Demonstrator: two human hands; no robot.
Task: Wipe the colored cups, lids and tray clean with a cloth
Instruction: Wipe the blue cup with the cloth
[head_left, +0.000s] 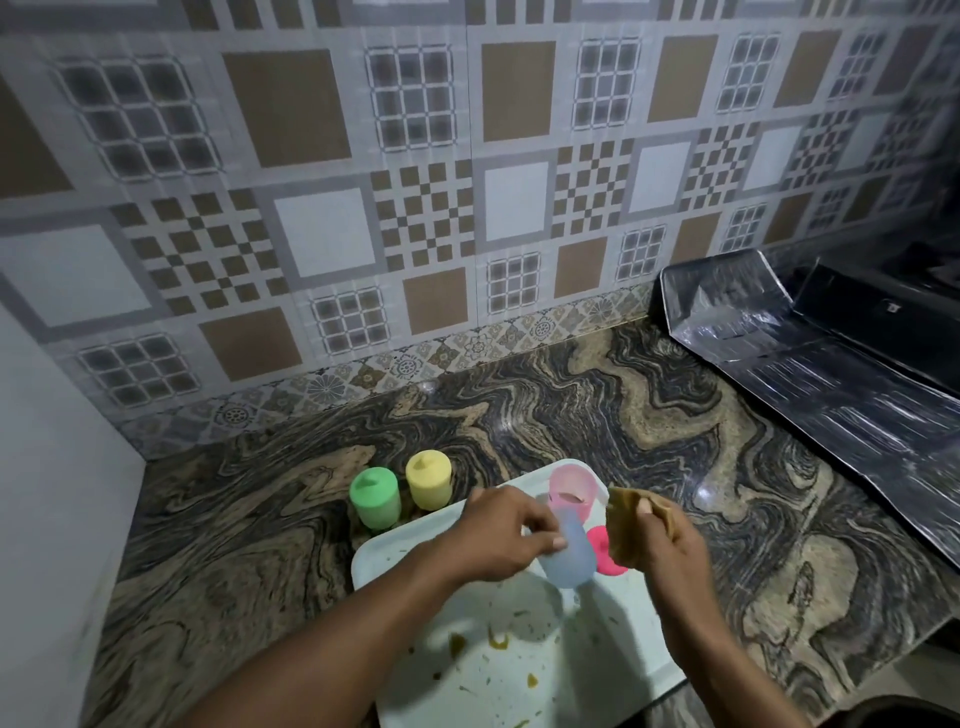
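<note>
The pale tray lies nearest, at the front edge of the surface, its near half smeared with yellow-brown food stains and scattered crumbs. Both forearms reach in over it.

Above the tray's middle the left hand holds the blue cup tilted, fingers curled round its upper part; the cup's shadow falls on the tray below. Over the tray's right edge the right hand has its fingers closed on a bunched brownish-yellow cloth, just beside the blue cup. The pink cup stands upright in the tray's far right corner. The pink lid lies on the tray near its right edge, partly hidden behind the blue cup and the cloth.

Just beyond the tray's far left edge, on the surface, stand the green lidded cup and the yellow lidded cup, side by side.

The surface is polished stone with swirling black and tan veins. Behind the tray rises a tiled wall patterned in brown, white and grey squares and checkers, with a floral border at its foot. A plain white wall closes the left side. Well to the tray's right lies a crinkled silver foil sheet.
</note>
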